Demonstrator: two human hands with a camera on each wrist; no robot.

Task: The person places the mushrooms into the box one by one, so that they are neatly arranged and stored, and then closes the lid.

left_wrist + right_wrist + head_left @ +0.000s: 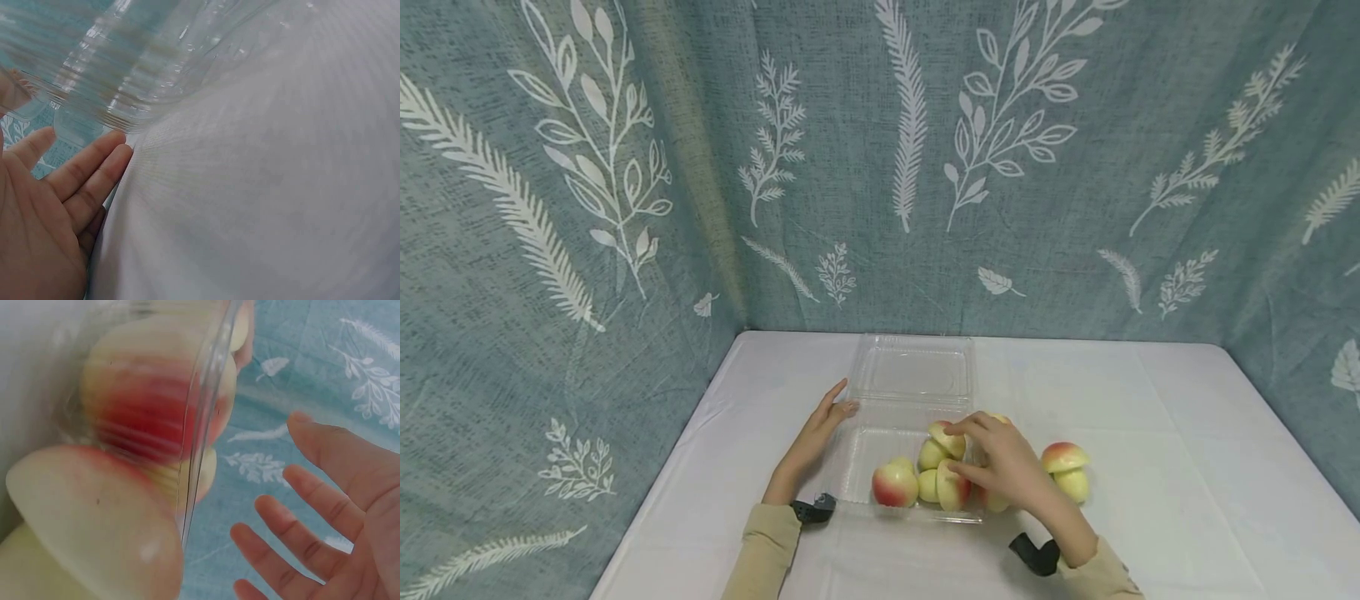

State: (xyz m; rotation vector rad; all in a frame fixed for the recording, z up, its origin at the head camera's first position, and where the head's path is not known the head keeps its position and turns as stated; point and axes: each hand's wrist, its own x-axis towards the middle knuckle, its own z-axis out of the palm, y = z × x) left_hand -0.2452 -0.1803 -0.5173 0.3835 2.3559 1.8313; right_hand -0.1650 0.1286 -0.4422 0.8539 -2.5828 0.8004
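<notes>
Fingers (967, 427) of the right hand (1011, 467) are hovering over the box (865, 462), parted, grasping nothing; fruit (895, 485) is lying inside and beside it. In the left wrist view, the left hand (44, 212) is resting straight-fingered, apparently against the box. In the right wrist view, fruit is looking smooth, probably light, stiff; its sides are inviting a pinch.

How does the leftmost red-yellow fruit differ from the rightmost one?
The leftmost fruit sits inside the clear box; the rightmost fruit lies on the white table. The leftmost shows its red low in front, while the rightmost shows it near the top. Both combine red with yellow.
</notes>
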